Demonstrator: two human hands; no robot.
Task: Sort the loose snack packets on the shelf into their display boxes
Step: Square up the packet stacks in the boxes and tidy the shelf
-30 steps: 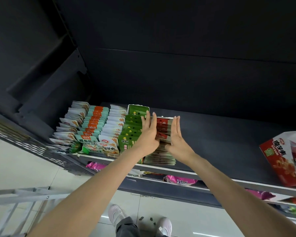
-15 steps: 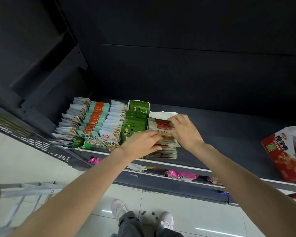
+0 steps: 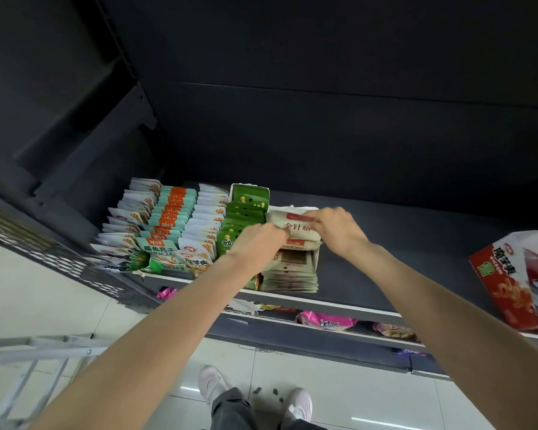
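The person reaches both bare arms to a dark shelf [image 3: 401, 243]; the left hand [image 3: 257, 240] and the right hand [image 3: 336, 226] meet over a beige packet [image 3: 295, 226] with red print at its top edge; the left fingers are curled and pinch its left edge, and the right fingers are curled over its upper right corner, so both hands hold this same packet. The packet stands nearly upright at the head of a row of similar beige packets [image 3: 289, 274], which runs toward the front edge of the shelf; a white box [image 3: 294, 208] shows just behind the held packet, and its side wall appears on the right of the row; how much of the row is inside it, one cannot tell.

Directly left of this row stands a green box [image 3: 249, 197] with green packets [image 3: 230, 234] in a line, touching the beige row; further left are three more rows: white packets [image 3: 207, 218], teal and orange packets [image 3: 168, 218], and again white ones at the left end [image 3: 131, 212].

Far to the right, well apart from the hands, a red box [image 3: 503, 274] leans on the shelf; pink packets [image 3: 326, 321] lie on the lower shelf; below, the person's white shoes [image 3: 210, 383] stand on a tiled floor [image 3: 339, 392], and a metal ladder [image 3: 31, 364] is at the lower left.
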